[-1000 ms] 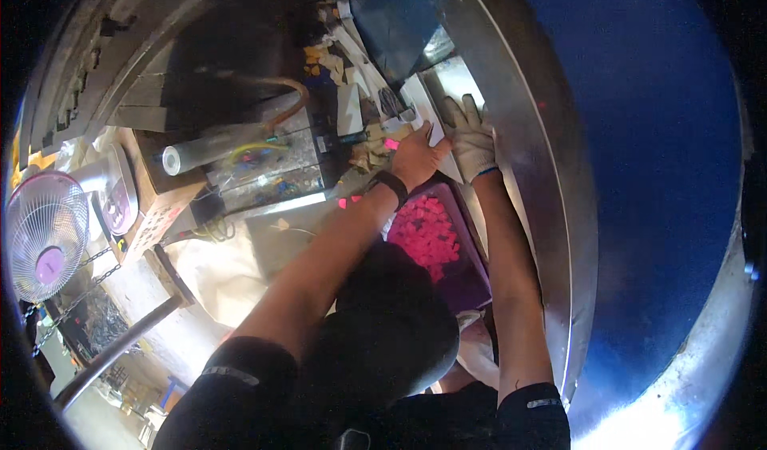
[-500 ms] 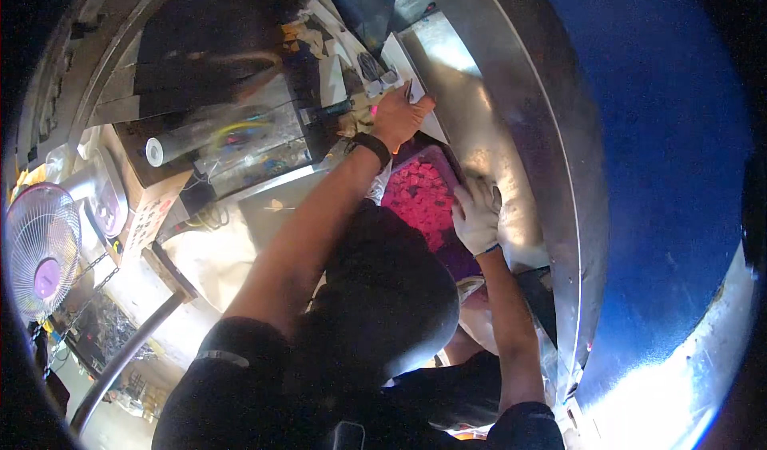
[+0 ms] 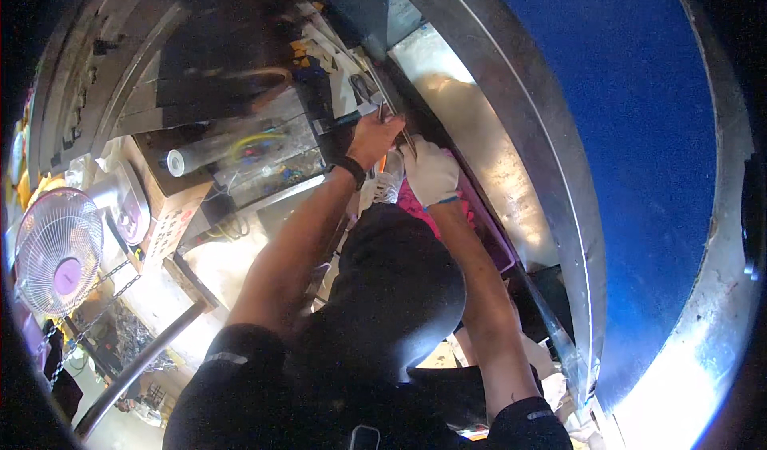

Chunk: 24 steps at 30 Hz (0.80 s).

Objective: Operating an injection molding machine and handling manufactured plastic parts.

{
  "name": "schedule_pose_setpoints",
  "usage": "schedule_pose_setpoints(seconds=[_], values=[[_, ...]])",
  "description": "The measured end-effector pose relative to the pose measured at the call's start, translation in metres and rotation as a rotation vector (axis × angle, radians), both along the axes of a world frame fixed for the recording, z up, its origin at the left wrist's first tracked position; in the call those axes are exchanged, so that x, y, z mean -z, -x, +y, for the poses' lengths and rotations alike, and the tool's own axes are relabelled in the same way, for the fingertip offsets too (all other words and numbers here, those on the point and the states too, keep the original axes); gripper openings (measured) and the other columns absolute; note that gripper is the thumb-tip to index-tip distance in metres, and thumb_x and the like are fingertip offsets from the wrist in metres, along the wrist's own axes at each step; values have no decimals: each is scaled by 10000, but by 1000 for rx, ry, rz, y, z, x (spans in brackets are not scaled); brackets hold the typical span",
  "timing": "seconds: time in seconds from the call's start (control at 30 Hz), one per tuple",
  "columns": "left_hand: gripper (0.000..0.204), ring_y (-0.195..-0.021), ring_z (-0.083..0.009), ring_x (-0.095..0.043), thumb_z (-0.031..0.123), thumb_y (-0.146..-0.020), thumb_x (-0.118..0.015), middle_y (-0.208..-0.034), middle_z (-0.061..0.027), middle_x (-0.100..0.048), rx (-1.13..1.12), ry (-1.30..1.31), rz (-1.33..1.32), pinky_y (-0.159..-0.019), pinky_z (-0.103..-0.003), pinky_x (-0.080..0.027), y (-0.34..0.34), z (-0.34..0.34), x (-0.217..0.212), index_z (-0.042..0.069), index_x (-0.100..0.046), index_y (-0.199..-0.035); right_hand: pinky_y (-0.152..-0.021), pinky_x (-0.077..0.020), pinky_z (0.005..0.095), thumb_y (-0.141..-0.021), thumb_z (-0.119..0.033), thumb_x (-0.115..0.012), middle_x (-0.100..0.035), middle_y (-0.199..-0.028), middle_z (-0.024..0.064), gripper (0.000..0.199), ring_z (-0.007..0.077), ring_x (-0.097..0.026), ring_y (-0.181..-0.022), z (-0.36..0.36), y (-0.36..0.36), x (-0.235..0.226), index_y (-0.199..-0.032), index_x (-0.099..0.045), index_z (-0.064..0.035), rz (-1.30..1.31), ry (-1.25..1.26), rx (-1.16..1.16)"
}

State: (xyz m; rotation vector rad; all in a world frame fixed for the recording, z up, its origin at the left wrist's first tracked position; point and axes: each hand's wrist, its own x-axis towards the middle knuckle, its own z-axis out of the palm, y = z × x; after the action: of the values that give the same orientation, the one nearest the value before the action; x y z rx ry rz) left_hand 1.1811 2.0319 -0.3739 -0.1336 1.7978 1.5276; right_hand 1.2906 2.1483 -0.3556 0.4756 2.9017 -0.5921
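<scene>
My left hand (image 3: 375, 138) is bare, with a black band at the wrist. Its fingers are closed at a thin, dark, metallic-looking strip (image 3: 409, 140), whose kind I cannot make out. Close on its right, my right hand (image 3: 431, 170) wears a white glove, and its curled fingertips meet the lower end of that strip. Beneath the gloved hand and wrist lies a purple bin (image 3: 502, 252) holding bright pink pieces (image 3: 412, 204), mostly covered by my arm and dark clothing.
A curved metal edge and a large blue panel (image 3: 631, 146) rise on the right. At left stand a caged fan (image 3: 60, 246), a cardboard box (image 3: 177, 202) and a slanting metal tube (image 3: 144, 362). A clear plastic-wrapped roll (image 3: 177, 162) lies beyond the box.
My right hand has moved from the bin's right side up and left to meet my left hand. My left hand is slightly lower and further left. The white panel's broad face no longer shows.
</scene>
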Motion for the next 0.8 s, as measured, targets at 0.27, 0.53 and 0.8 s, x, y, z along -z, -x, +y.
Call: schedule_pose_setpoints(seconds=[0.27,0.53,0.8], values=[[240,-599,-153,-647,249,-861,-651,-680,-69,-647,-112,84,-20,-573,-336,-533,-9,-31,15,19,-672,-798,-661,-547,488,-969,-356,-556,-671,-973,196,395,379,-677,-787,-33,-17,28,-1208,-600,-45,62,145,-53],[345,-630,-327,-708,270,-862,-647,-664,-198,-685,90,445,187,-606,-412,-556,34,-64,-7,-40,-679,-714,-816,-558,434,-908,-384,-653,-685,-1096,212,512,372,-686,-967,-33,-19,-6,-1256,-602,-12,122,524,-56],[345,-657,-344,-687,315,-836,-616,-701,-192,-688,454,582,554,-631,-439,-547,65,-103,-101,-3,-681,-719,-914,-539,354,-927,-228,-659,-685,-1188,205,402,284,-695,-1065,-1,-9,-78,-1259,-622,-5,85,682,168]])
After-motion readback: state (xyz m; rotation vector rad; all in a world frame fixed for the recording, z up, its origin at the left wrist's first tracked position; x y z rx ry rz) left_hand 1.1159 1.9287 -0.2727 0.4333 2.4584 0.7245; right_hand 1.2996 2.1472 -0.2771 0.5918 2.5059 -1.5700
